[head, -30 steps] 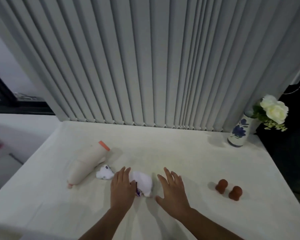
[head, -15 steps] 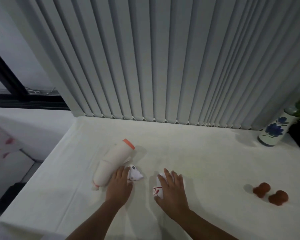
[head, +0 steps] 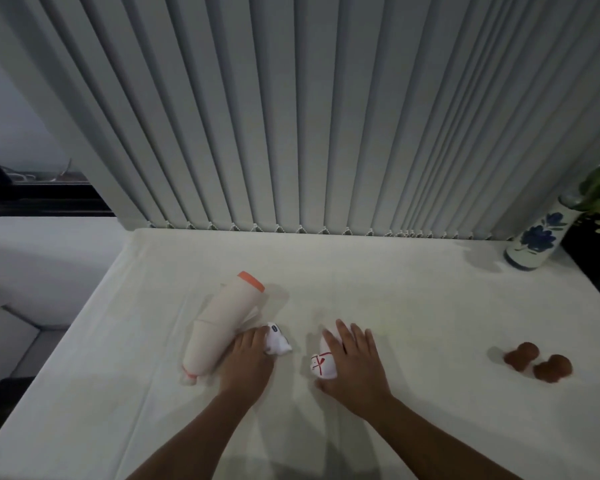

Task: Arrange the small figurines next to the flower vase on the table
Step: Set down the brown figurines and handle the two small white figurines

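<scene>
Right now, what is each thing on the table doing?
Tall cream figurine with orange cap: lying on its side.
Small white figurine with blue mark: under left hand fingertips.
White figurine with red marks: covered by right hand.
Two brown round figurines: untouched, side by side.
Blue-flowered white vase: upright, holding flowers.

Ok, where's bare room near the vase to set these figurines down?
Bare cloth runs from the vase left along the blinds, and forward to the two brown figurines. It is crowded around the left hand, by the pale tube.
</scene>
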Demonstrator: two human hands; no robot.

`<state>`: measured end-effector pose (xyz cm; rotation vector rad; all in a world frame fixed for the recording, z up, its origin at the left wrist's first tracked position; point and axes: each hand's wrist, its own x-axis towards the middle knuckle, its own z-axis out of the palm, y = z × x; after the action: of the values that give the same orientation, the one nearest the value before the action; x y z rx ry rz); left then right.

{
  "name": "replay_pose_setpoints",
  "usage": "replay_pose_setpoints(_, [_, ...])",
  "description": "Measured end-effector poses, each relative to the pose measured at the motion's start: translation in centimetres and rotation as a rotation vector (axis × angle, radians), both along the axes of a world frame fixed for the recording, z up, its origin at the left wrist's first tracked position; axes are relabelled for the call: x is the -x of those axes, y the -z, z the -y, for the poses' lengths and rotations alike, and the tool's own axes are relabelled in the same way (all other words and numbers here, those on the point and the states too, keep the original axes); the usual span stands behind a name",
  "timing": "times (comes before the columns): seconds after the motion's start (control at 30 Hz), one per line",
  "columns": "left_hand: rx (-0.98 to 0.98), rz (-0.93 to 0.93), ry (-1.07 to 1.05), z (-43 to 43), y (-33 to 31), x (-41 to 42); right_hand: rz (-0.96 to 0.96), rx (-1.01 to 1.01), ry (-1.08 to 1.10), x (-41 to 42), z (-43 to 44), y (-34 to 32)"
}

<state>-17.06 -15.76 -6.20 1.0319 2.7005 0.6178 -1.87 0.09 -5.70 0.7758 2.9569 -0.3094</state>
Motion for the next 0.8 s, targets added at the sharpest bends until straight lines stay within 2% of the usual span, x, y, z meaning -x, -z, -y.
replay_pose_setpoints(0.33, [-0.083, 0.001, 0.057, -0.8, 0.0, 0.2, -0.052, 0.021, -0.043, 0.0, -1.1, -0.1])
replay_pose_setpoints(0.43, [-0.058, -0.041, 0.075, -0.9, 0.7, 0.6, -0.07, -0.03, -0.084, -0.3, -0.8, 0.0])
replay_pose_setpoints(0.6, [0.002, 0.089, 0.058, -1.7, -0.5, 0.1, -0.055, -0.093, -0.11, -1.1, -0.3, 0.2])
replay_pose_setpoints(0.8, [-0.113, 0.159, 0.098, -1.4, -0.8, 0.5, -0.058, -0.094, -0.057, -0.6, -0.5, -0.2])
